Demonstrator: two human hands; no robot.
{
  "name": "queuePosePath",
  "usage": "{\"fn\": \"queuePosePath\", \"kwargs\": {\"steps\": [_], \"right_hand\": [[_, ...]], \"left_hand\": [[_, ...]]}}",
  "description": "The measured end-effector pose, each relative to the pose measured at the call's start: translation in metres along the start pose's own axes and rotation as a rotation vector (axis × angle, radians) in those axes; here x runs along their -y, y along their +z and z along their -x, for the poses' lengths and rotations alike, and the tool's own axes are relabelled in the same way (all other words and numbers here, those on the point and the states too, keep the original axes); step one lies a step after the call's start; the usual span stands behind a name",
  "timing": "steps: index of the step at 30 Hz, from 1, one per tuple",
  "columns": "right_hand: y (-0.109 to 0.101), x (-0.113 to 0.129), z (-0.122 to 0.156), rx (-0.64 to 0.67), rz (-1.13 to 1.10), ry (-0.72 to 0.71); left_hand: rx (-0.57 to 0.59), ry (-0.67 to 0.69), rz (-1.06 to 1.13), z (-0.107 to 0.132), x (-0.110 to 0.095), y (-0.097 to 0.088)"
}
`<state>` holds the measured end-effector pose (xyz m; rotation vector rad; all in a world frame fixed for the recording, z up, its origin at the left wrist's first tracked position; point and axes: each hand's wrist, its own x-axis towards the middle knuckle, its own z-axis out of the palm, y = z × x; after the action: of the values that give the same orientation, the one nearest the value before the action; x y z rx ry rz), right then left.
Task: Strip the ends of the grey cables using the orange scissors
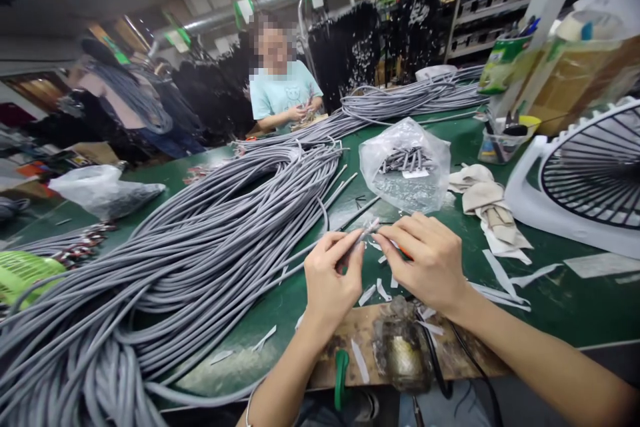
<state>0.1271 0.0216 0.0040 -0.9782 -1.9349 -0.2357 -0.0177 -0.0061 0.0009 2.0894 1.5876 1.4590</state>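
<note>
Left hand (pixel 333 277): fingers (pixel 351 248) clamped on grey cable end (pixel 364 233), held above green bench (pixel 295 327). Right hand (pixel 425 260): fingers (pixel 395 232) together at cable tip, grip unclear; orange item (pixel 405 252) beneath. Grey cable heap (pixel 200 247) beside left hand; white scraps (pixel 383 290) below; clear plastic bag (pixel 405 170) ahead.

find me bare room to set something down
Green mat shows between the clear bag and the plastic bin, and below the white fan, among white strips. Crowded: the grey cable pile fills the left; scraps surround the left hand and right hand.
</note>
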Motion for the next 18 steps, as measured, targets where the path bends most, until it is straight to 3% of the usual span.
{"fn": "queuePosePath", "kwargs": {"steps": [6, 12, 15, 18], "right_hand": [[0.005, 0.003, 0.0, 0.135, -0.39, 0.241], [0.006, 0.01, 0.008, -0.073, -0.368, 0.016], [0.004, 0.014, 0.007, -0.045, -0.387, -0.036], [0.003, 0.013, 0.001, -0.067, -0.394, 0.178]], "left_hand": [[-0.055, 0.11, -0.084, 0.005, 0.001, 0.003], [0.012, -0.07, -0.031, 0.0, -0.003, 0.001], [-0.087, -0.089, -0.053, -0.002, -0.001, -0.003], [-0.232, -0.049, -0.052, 0.002, 0.0, -0.005]]}}
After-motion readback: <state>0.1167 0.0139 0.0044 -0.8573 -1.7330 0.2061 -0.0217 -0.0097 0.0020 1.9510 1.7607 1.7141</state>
